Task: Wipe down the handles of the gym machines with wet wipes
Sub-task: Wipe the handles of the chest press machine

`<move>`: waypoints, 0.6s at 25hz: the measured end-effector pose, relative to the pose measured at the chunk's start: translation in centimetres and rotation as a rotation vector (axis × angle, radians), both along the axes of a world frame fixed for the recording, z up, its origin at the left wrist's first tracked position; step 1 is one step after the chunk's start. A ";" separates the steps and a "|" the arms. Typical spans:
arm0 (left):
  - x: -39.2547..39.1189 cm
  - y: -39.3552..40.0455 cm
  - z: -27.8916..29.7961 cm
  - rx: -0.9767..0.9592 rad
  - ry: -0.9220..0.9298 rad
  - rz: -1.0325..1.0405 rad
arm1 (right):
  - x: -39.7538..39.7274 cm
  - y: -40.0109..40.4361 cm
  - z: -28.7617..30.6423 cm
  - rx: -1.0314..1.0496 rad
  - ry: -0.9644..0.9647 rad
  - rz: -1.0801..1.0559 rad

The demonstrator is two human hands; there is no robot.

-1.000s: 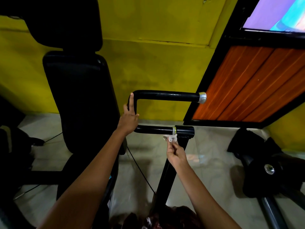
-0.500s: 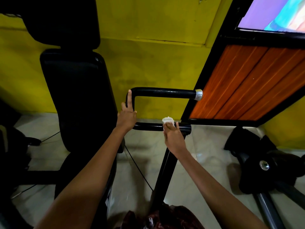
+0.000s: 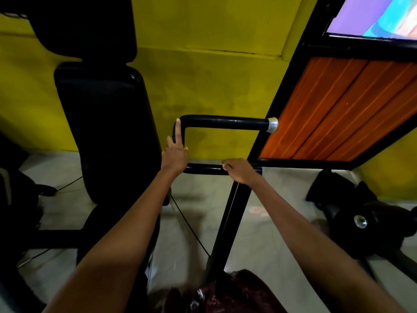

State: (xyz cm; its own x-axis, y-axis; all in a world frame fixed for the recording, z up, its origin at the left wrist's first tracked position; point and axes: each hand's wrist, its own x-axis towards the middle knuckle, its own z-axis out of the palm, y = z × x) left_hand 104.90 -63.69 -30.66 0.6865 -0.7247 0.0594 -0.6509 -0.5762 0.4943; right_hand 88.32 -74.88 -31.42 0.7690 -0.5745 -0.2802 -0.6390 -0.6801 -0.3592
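— while wiping the lower handle bar [image 3: 204, 169], keep right hand [image 3: 239, 171] wrapped over it, wet wipe [image 3: 223, 164] pinched underneath, barely showing white at the fingertips. probably best dragged slowly toward the bend.
— left hand [image 3: 174, 155]?
— steadies the bend, index finger straight up the upright, other fingers around the tube.
— and around?
— yellow wall [image 3: 214, 71], black backrest pad [image 3: 106, 123], pale tiled floor [image 3: 266, 222], weight plate [image 3: 361, 222] right, upper handle's silver end cap [image 3: 272, 124].

Black U-shaped handle [image 3: 225, 121] with silver end cap, horizontal, white wet wipe [image 3: 224, 167] on lower bar
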 end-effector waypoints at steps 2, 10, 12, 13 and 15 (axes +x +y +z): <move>-0.1 0.0 0.0 -0.010 0.001 0.011 | 0.6 -0.4 0.1 0.033 0.035 0.002; 0.0 -0.2 0.0 -0.006 0.020 0.008 | 1.2 0.4 0.5 -0.099 0.130 0.030; 0.0 -0.1 0.0 -0.010 0.029 0.014 | 2.2 0.1 0.3 -0.074 0.152 0.036; 0.0 -0.1 -0.1 -0.013 0.028 0.012 | 2.0 0.2 -0.1 -0.091 0.146 0.043; 0.1 -0.1 -0.2 -0.016 0.033 0.001 | 0.5 0.3 -0.9 -0.091 0.055 0.044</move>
